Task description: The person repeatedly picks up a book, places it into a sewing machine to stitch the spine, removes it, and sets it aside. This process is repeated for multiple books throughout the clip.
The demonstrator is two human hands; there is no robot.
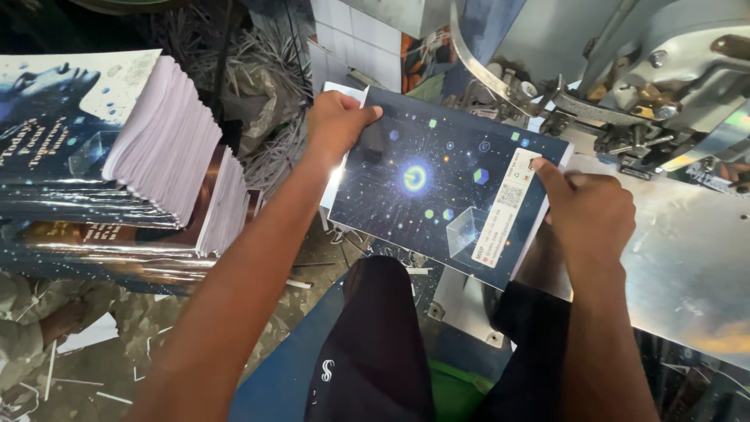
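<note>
Head view: both hands grip one book (445,187), a thin glossy paperback with a dark blue cover showing a glowing ring, small hexagons, a pale cube and a white label strip along one edge. It is held flat and tilted, above the person's lap and against the edge of the metal table (687,258), whose brushed steel surface is dull and smeared. The left hand (336,121) clamps the book's far left corner, thumb on top of the cover, fingers curled beneath. The right hand (590,211) pinches the right edge by the label strip, thumb pressed on the cover, fingers folded under.

Just behind the book stands a grey machine (648,70) of cast and bent metal, with bolts, a curved steel strap and a head of small fittings.

To the left, well apart from the hands, lies a stack (117,164) of similar books, glossy dark covers up, white page edges fanned in a slanted step; a brown-covered layer lies lower down.

Below, the floor (109,359) is gritty and strewn with thin paper strips. Dark trousers (375,344) cover the person's knees.
</note>
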